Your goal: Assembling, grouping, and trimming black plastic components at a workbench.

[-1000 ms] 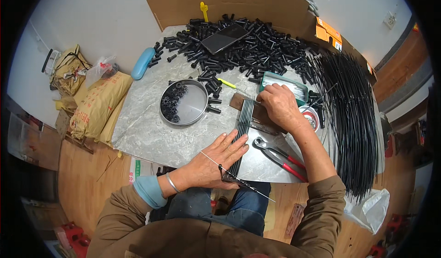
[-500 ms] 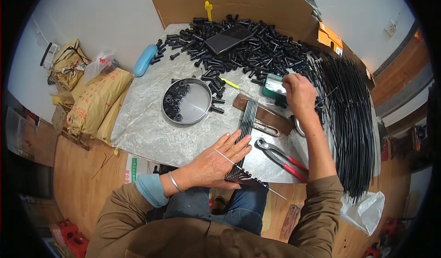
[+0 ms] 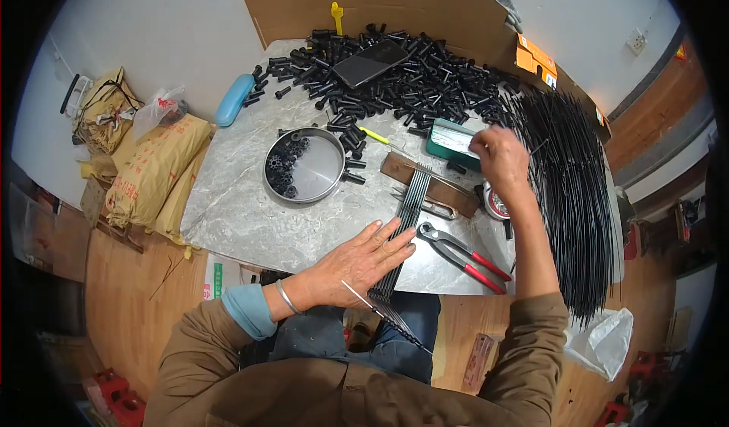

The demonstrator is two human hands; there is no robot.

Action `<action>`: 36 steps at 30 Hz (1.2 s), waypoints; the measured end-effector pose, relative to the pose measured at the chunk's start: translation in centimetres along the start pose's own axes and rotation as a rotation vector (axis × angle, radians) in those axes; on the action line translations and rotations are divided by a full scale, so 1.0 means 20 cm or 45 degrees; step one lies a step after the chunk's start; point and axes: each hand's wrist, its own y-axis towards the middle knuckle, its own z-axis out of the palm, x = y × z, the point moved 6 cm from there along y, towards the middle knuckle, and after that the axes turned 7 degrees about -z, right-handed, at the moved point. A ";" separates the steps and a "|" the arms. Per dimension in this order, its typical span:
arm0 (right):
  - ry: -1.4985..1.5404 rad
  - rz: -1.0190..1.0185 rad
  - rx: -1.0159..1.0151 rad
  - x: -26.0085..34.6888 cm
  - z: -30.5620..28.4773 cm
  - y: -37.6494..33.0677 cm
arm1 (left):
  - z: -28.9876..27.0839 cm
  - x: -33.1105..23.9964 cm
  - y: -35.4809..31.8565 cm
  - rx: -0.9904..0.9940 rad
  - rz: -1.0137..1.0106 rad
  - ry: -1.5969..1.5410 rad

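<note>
Head view: a row of dark rods [image 3: 410, 213] is held down at the table [image 3: 228, 207] edge by the left hand [image 3: 355, 266], fingers fanned; its far ends are laid across a brown block [image 3: 454, 197]. The right hand [image 3: 503, 162] is held by the green tray [image 3: 449, 152], fingertips bunched (cannot tell if anything's pinched).

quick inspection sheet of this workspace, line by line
Surface: grey marbled table
Working things: row of black rods, far end over a wooden block
Clutter: heap of black parts, phone on it, round tin, red-handled pincers
Hands: left hand spread on the black rods; right hand curled at the green box, grip unclear
Cables: nothing seen
Surroundings: cardboard behind, sacks to the left
</note>
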 end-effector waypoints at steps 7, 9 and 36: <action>0.480 0.036 0.311 0.11 0.15 -0.14 | 0.02 0.00 0.01 0.013 0.071 0.061; 0.518 0.046 0.334 0.09 0.17 -0.15 | 0.02 -0.01 0.01 0.012 0.059 0.028; 0.533 0.062 0.205 0.13 0.22 -0.10 | 0.00 -0.01 0.01 0.010 0.047 -0.075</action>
